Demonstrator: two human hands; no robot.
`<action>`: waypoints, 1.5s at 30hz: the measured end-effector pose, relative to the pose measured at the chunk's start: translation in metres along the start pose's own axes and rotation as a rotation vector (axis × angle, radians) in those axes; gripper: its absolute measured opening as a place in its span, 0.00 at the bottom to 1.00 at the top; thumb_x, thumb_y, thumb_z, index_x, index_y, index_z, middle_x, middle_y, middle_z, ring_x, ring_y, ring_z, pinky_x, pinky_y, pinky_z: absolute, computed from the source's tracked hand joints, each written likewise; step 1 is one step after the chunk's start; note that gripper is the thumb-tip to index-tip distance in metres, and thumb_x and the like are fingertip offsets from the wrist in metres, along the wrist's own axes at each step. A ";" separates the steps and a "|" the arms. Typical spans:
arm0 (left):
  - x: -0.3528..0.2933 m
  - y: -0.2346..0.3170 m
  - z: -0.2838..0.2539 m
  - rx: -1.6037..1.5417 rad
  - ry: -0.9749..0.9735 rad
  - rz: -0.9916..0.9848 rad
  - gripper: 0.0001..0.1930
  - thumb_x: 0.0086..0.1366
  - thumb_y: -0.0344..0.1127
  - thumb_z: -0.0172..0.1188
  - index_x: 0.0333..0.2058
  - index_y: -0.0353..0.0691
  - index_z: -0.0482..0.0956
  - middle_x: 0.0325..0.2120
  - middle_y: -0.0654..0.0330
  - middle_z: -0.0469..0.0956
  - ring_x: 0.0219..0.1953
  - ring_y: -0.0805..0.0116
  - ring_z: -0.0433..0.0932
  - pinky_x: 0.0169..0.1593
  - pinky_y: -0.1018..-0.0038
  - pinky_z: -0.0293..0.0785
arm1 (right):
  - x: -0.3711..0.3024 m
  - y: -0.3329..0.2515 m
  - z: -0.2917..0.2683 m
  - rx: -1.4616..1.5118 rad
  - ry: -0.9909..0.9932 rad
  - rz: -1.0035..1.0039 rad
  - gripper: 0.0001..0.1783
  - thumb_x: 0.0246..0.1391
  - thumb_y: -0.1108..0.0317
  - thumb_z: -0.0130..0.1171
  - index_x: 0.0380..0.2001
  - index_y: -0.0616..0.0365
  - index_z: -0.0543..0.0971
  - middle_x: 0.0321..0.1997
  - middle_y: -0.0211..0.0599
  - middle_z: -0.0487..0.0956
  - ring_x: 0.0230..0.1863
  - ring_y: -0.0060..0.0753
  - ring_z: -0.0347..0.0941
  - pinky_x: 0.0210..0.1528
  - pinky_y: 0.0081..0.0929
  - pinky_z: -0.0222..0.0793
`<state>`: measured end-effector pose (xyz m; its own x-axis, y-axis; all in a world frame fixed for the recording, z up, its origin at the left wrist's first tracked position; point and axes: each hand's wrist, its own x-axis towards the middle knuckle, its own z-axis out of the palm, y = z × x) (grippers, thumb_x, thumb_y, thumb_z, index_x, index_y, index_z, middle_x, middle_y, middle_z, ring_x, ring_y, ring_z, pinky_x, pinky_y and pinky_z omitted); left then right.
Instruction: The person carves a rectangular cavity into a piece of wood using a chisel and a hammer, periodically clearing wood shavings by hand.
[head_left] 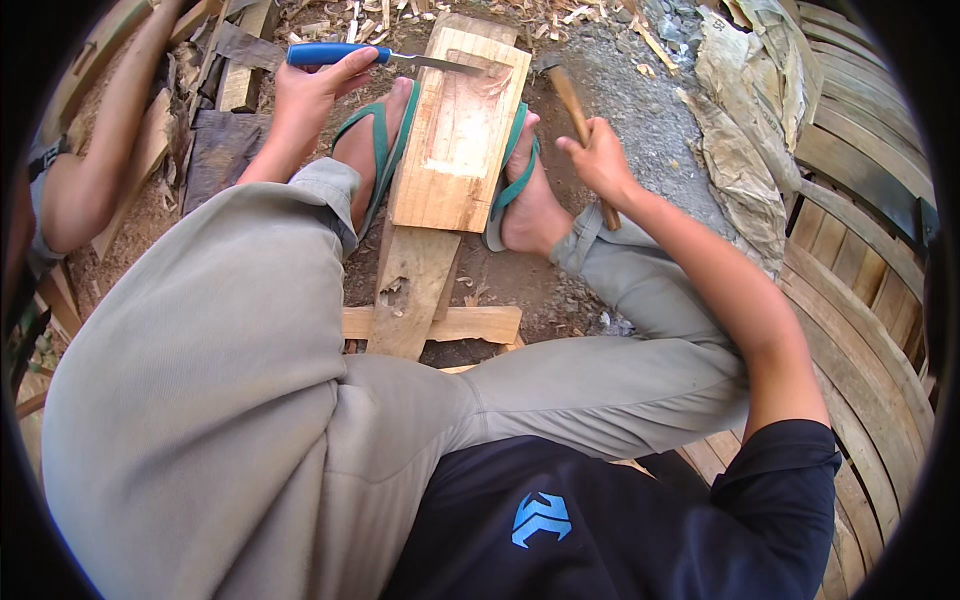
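Observation:
A pale wooden block (pixel 445 190) with a hollow cut into its top lies between my sandalled feet. My left hand (pixel 308 98) is closed on the blue handle of a chisel (pixel 335 53). Its narrow metal blade reaches right, over the far part of the hollow, where a few thin curls of wood lie; whether the tip touches the wood I cannot tell. To the right of the block, my right hand (pixel 600 160) grips the wooden handle of a hammer (pixel 570 100). The hammer's dark head points away from me, beside the block's far right corner, apart from the chisel.
Under the block runs a worn plank (pixel 410 290), with a crosspiece (pixel 470 323) nearer me. My green flip-flops (pixel 378 150) flank the block. Scrap wood (pixel 225 150) and another person's arm (pixel 115 150) are at left. Crumpled sheeting (pixel 740 150) and wooden slats (pixel 850 290) stand at right.

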<state>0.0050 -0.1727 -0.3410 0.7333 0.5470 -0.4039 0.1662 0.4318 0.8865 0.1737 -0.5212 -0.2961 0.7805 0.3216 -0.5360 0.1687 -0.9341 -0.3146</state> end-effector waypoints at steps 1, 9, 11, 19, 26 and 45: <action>0.001 0.001 0.001 0.013 0.003 0.000 0.14 0.60 0.31 0.74 0.40 0.28 0.82 0.38 0.52 0.85 0.40 0.66 0.86 0.45 0.74 0.87 | 0.003 0.000 -0.005 0.009 0.075 0.020 0.28 0.53 0.56 0.72 0.45 0.65 0.71 0.35 0.50 0.79 0.38 0.45 0.79 0.42 0.41 0.74; 0.005 0.013 0.019 0.011 -0.024 0.080 0.16 0.62 0.33 0.73 0.41 0.28 0.79 0.39 0.53 0.84 0.40 0.66 0.86 0.45 0.74 0.88 | -0.002 -0.052 -0.111 0.070 0.087 -0.089 0.14 0.63 0.62 0.60 0.44 0.61 0.74 0.30 0.34 0.76 0.26 0.25 0.72 0.29 0.30 0.68; 0.007 0.017 0.022 0.009 -0.020 0.096 0.16 0.62 0.34 0.73 0.41 0.29 0.80 0.39 0.52 0.84 0.40 0.66 0.86 0.44 0.74 0.88 | -0.009 -0.076 -0.138 0.051 0.027 -0.144 0.12 0.64 0.63 0.59 0.45 0.59 0.75 0.26 0.26 0.73 0.23 0.18 0.69 0.24 0.23 0.64; 0.009 0.004 0.023 -0.034 -0.068 0.047 0.15 0.63 0.34 0.73 0.41 0.29 0.81 0.38 0.53 0.85 0.41 0.65 0.87 0.46 0.71 0.88 | -0.037 -0.144 -0.162 0.300 0.001 -0.179 0.14 0.64 0.63 0.61 0.47 0.57 0.74 0.22 0.19 0.66 0.17 0.10 0.59 0.17 0.15 0.55; 0.012 -0.009 0.028 -0.053 -0.077 0.009 0.15 0.62 0.36 0.74 0.39 0.30 0.83 0.37 0.54 0.85 0.38 0.67 0.87 0.43 0.74 0.87 | -0.020 -0.163 -0.150 0.420 0.006 -0.230 0.13 0.65 0.62 0.61 0.46 0.57 0.74 0.20 0.17 0.63 0.17 0.09 0.58 0.17 0.15 0.52; 0.015 -0.013 0.025 -0.062 -0.053 -0.048 0.15 0.63 0.36 0.73 0.40 0.31 0.83 0.38 0.53 0.85 0.39 0.67 0.87 0.43 0.75 0.87 | -0.020 -0.169 -0.148 0.407 -0.030 -0.257 0.12 0.65 0.63 0.61 0.45 0.56 0.73 0.21 0.16 0.63 0.18 0.08 0.58 0.18 0.15 0.53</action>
<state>0.0302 -0.1877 -0.3528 0.7599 0.4864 -0.4311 0.1620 0.5007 0.8503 0.2188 -0.3925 -0.1162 0.7257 0.5439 -0.4214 0.0999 -0.6893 -0.7176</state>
